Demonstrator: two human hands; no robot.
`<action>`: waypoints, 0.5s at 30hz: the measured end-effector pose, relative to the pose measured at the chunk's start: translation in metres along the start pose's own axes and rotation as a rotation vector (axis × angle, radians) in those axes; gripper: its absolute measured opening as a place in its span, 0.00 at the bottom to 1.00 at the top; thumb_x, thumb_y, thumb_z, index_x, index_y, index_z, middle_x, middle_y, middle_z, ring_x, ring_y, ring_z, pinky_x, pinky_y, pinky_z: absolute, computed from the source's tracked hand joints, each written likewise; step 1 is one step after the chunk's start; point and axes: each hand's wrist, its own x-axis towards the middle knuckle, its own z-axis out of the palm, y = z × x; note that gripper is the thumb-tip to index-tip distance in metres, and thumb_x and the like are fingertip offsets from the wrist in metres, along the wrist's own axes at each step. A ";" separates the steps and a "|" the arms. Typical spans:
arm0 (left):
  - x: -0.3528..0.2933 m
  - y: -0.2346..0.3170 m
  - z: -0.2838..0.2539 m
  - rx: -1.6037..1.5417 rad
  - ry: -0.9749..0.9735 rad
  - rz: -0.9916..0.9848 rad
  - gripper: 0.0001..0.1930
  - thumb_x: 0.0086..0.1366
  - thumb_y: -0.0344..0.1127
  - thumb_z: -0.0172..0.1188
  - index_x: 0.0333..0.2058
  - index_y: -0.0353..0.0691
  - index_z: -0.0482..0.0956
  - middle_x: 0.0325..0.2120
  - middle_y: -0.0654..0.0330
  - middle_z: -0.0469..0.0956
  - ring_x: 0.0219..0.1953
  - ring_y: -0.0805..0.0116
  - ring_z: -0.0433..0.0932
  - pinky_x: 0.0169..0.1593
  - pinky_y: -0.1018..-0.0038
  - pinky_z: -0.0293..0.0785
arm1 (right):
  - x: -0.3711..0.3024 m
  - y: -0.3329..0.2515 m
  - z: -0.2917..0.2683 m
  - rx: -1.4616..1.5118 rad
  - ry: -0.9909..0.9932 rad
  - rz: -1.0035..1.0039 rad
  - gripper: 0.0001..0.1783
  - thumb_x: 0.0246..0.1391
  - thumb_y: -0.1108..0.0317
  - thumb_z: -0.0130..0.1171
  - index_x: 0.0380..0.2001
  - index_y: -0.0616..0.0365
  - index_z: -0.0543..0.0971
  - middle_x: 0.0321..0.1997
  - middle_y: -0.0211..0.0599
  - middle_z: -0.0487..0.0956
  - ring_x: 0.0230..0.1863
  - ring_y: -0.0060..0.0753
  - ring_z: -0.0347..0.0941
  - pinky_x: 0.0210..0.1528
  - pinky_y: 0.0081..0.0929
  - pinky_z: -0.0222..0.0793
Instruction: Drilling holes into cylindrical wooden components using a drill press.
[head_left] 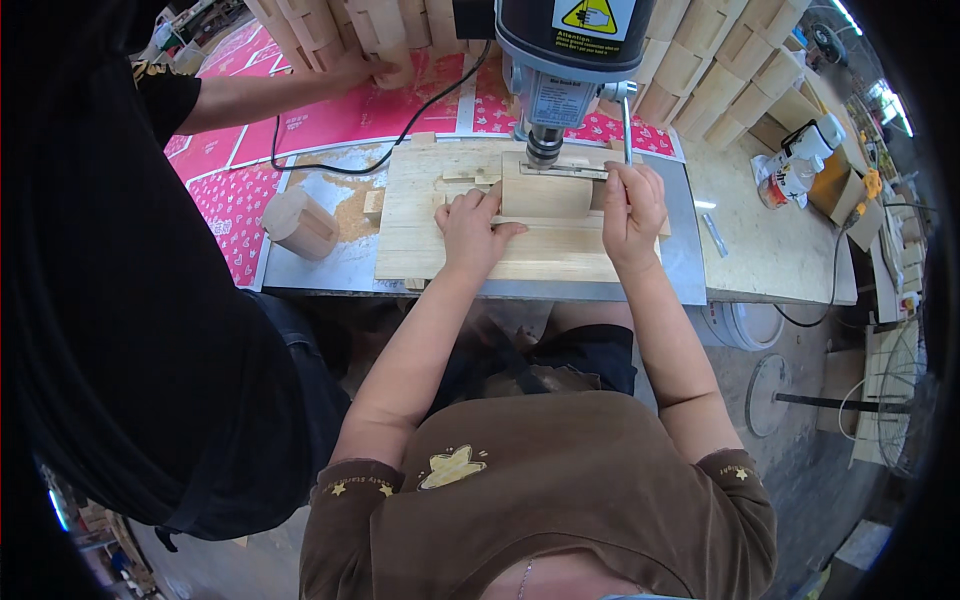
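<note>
A drill press (565, 90) stands over a light wooden board (420, 250). Below its chuck (543, 146) sits a pale wooden block (545, 197), with a flat strip lying across its far top edge. My left hand (472, 235) holds the block at its left near corner, thumb stretched along the near side and fingers at its left end. Up at the right, my right hand (634, 210) is closed round the lower end of the metal feed lever (627, 130). Whether the drill bit touches the block cannot be made out.
A round wooden piece (300, 225) stands left of the board, near sawdust. Another person's arm (270, 92) reaches to stacked wooden cylinders (380, 40). A black cable (400, 135) loops behind the board. To the right are more stacks (720, 70) and a white bottle (795, 165).
</note>
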 end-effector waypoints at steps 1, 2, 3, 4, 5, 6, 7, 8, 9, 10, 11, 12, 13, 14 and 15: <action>0.000 0.000 0.000 0.004 0.002 0.000 0.33 0.42 0.49 0.68 0.49 0.46 0.74 0.30 0.64 0.71 0.39 0.64 0.68 0.46 0.64 0.52 | 0.009 -0.004 -0.007 -0.023 -0.040 -0.039 0.03 0.46 0.76 0.56 0.28 0.60 0.76 0.20 0.35 0.71 0.23 0.35 0.66 0.31 0.30 0.59; 0.000 0.000 0.000 0.011 -0.015 -0.018 0.33 0.42 0.50 0.68 0.49 0.47 0.74 0.30 0.64 0.71 0.38 0.64 0.68 0.46 0.64 0.52 | 0.022 -0.010 -0.015 -0.020 -0.056 -0.127 0.02 0.47 0.76 0.55 0.28 0.61 0.76 0.20 0.35 0.71 0.22 0.35 0.66 0.30 0.30 0.60; 0.000 0.000 0.000 0.007 0.005 -0.008 0.33 0.42 0.50 0.68 0.49 0.47 0.74 0.30 0.64 0.71 0.38 0.64 0.68 0.46 0.64 0.52 | 0.037 -0.015 -0.019 -0.031 -0.046 -0.036 0.02 0.49 0.75 0.56 0.27 0.60 0.76 0.19 0.35 0.71 0.22 0.33 0.67 0.30 0.28 0.61; 0.000 0.000 0.000 -0.004 0.009 -0.005 0.33 0.42 0.49 0.68 0.49 0.47 0.74 0.30 0.63 0.71 0.38 0.64 0.68 0.46 0.64 0.52 | 0.056 -0.019 -0.024 0.001 0.001 -0.032 0.02 0.50 0.73 0.56 0.27 0.60 0.75 0.19 0.36 0.71 0.22 0.32 0.67 0.29 0.27 0.62; 0.000 0.000 0.000 -0.012 0.003 -0.012 0.33 0.42 0.49 0.68 0.49 0.48 0.74 0.30 0.63 0.71 0.39 0.64 0.68 0.46 0.63 0.52 | 0.079 -0.018 -0.026 0.009 -0.006 0.077 0.05 0.52 0.70 0.55 0.27 0.61 0.76 0.18 0.35 0.70 0.21 0.26 0.66 0.28 0.23 0.61; -0.001 0.000 0.000 -0.013 0.013 -0.004 0.33 0.42 0.49 0.68 0.49 0.48 0.74 0.30 0.63 0.71 0.39 0.64 0.68 0.46 0.63 0.52 | 0.104 -0.012 -0.024 0.009 -0.035 0.118 0.09 0.54 0.68 0.54 0.28 0.63 0.76 0.17 0.33 0.70 0.21 0.21 0.65 0.26 0.20 0.60; 0.000 0.000 0.000 -0.013 0.001 -0.017 0.33 0.41 0.50 0.68 0.49 0.49 0.74 0.30 0.63 0.72 0.39 0.63 0.68 0.46 0.63 0.52 | 0.132 -0.001 -0.018 -0.046 -0.046 0.141 0.11 0.55 0.64 0.53 0.29 0.63 0.76 0.18 0.32 0.70 0.21 0.19 0.65 0.25 0.19 0.60; 0.000 0.000 -0.001 -0.004 -0.025 -0.046 0.33 0.41 0.50 0.68 0.49 0.49 0.74 0.30 0.64 0.72 0.39 0.63 0.68 0.46 0.62 0.52 | 0.155 0.010 -0.010 -0.126 -0.087 0.133 0.14 0.56 0.60 0.52 0.31 0.62 0.77 0.19 0.31 0.71 0.21 0.18 0.65 0.25 0.17 0.60; 0.001 0.000 0.000 -0.009 0.003 -0.031 0.33 0.41 0.50 0.68 0.49 0.49 0.74 0.30 0.64 0.72 0.39 0.63 0.68 0.46 0.62 0.52 | 0.170 0.021 0.001 -0.119 -0.085 0.126 0.14 0.56 0.60 0.52 0.31 0.62 0.77 0.19 0.31 0.71 0.21 0.18 0.65 0.25 0.17 0.60; 0.002 -0.001 0.000 -0.047 -0.021 -0.055 0.33 0.39 0.50 0.69 0.47 0.50 0.75 0.31 0.64 0.72 0.40 0.63 0.68 0.47 0.61 0.52 | 0.182 0.031 0.010 -0.152 -0.146 0.204 0.16 0.55 0.59 0.49 0.29 0.63 0.76 0.21 0.41 0.73 0.26 0.32 0.69 0.29 0.26 0.63; 0.003 -0.001 0.000 -0.076 -0.052 -0.089 0.32 0.37 0.50 0.70 0.46 0.50 0.77 0.31 0.64 0.72 0.41 0.63 0.68 0.49 0.60 0.51 | 0.188 0.040 0.017 -0.181 -0.209 0.282 0.18 0.54 0.57 0.47 0.27 0.63 0.75 0.24 0.51 0.74 0.31 0.47 0.73 0.34 0.35 0.65; 0.005 -0.002 0.000 -0.070 -0.030 -0.093 0.32 0.37 0.50 0.70 0.46 0.50 0.77 0.31 0.64 0.72 0.41 0.63 0.68 0.49 0.60 0.51 | 0.189 0.048 0.018 -0.161 -0.212 0.275 0.18 0.54 0.57 0.47 0.27 0.63 0.75 0.24 0.51 0.74 0.31 0.47 0.73 0.34 0.35 0.65; 0.006 -0.002 0.001 -0.114 -0.017 -0.099 0.31 0.36 0.51 0.71 0.43 0.50 0.78 0.32 0.64 0.72 0.42 0.63 0.67 0.49 0.60 0.51 | 0.183 0.053 0.015 -0.085 -0.228 0.305 0.18 0.56 0.56 0.48 0.33 0.62 0.76 0.23 0.41 0.73 0.27 0.32 0.70 0.31 0.27 0.64; 0.008 -0.002 0.002 -0.160 -0.023 -0.113 0.31 0.34 0.51 0.71 0.41 0.49 0.79 0.32 0.65 0.72 0.44 0.63 0.67 0.50 0.59 0.50 | 0.175 0.055 0.014 -0.010 -0.249 0.336 0.18 0.58 0.56 0.48 0.39 0.61 0.76 0.21 0.30 0.72 0.23 0.18 0.67 0.28 0.18 0.63; 0.009 -0.003 0.003 -0.152 0.009 -0.125 0.31 0.34 0.51 0.71 0.41 0.49 0.79 0.32 0.65 0.72 0.44 0.63 0.67 0.50 0.59 0.50 | 0.163 0.055 0.011 0.022 -0.220 0.371 0.19 0.58 0.56 0.48 0.43 0.60 0.75 0.22 0.30 0.73 0.24 0.19 0.68 0.30 0.19 0.64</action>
